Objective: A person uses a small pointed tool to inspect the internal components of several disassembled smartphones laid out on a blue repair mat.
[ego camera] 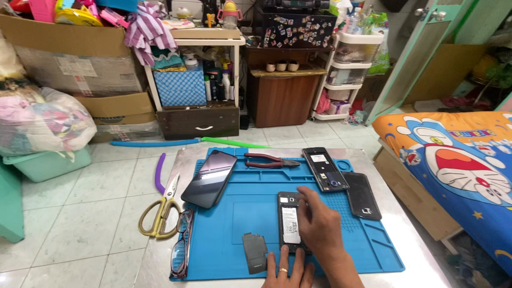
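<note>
Head view: right hand [319,224], fingers curled, presses on the opened black rectangular phone [288,221] with its white battery, lying at five o'clock on the ribbed blue silicone mat [240,213]; left hand [288,271], fingers flat, steadies its lower edge.

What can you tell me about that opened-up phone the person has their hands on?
The opened phone lies flat, back side up, on the blue work mat, near the mat's front edge. Its back cover is off, so a pale battery with a label fills the dark frame, and a camera part shows near the top. The right hand rests over its right edge, fingers reaching its top corner. The left hand, wearing a ring, touches its lower end with its fingertips. A small dark grey part lies just left of it, apart.
</note>
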